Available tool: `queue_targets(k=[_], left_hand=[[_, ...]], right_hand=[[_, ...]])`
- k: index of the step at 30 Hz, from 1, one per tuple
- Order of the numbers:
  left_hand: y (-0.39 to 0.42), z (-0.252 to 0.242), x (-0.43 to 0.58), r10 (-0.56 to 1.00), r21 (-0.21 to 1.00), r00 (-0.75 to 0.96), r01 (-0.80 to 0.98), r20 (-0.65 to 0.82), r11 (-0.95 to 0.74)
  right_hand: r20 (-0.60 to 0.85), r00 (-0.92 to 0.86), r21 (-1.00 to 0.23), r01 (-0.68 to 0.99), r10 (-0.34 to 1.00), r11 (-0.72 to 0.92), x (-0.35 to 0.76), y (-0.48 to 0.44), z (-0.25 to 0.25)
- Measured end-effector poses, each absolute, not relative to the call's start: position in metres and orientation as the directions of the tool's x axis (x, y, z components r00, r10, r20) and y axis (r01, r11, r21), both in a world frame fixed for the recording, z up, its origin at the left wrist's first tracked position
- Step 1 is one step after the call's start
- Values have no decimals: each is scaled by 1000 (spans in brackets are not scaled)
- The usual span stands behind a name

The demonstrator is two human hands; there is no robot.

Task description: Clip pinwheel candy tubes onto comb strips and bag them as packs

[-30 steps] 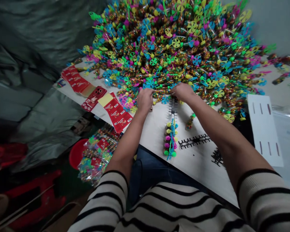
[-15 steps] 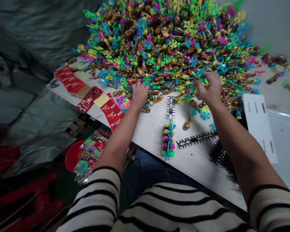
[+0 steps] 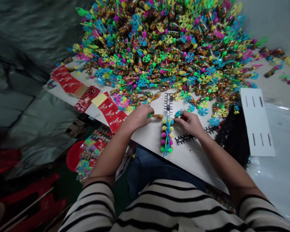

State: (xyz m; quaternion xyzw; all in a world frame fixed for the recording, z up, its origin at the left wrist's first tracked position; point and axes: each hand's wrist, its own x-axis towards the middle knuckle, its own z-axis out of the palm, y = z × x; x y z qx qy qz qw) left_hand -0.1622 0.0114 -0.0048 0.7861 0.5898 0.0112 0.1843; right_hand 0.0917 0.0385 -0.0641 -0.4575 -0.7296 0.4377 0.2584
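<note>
My left hand (image 3: pixel 141 116) is closed on a small candy-filled tube (image 3: pixel 158 116), its round end pointing right and some green showing at the fingers. On the other side of the black plastic rack (image 3: pixel 168 103), my right hand (image 3: pixel 189 121) pinches a candy toy with a blue fan wheel (image 3: pixel 180 113); the rest of that toy is hidden by the fingers. Between the hands, the rack's near half holds two rows of toys (image 3: pixel 167 135) with yellow, pink and green caps, blue strips lying along the middle. The rack's far half shows bare prongs.
A large heap of candy fan toys (image 3: pixel 159 48) covers the back of the table. Left are red printed cards (image 3: pixel 112 111) and a red phone (image 3: pixel 88 98). Right are another black rack (image 3: pixel 186 138), a black pile (image 3: pixel 234 138) and a slotted white card (image 3: pixel 257 122). A red tub (image 3: pixel 73 156) stands below.
Both hands have come back from the heap toward the rack, each now with a candy toy. The right hand has moved left and nearer to me.
</note>
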Motion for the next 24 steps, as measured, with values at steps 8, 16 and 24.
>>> queue_targets(k=[8,16,24], left_hand=[[-3,-52,-135,997,825,71,563,4,-43],[-17,-95,-124,995,983,-97,181,5,13],[-14,-95,-133,999,978,20,201,43,-46]], right_hand=[[39,-420,-910,361,907,206,80,29,-85],[137,-450,-886,343,883,312,85,26,-90],[211,-508,-830,358,835,427,91,23,-90]])
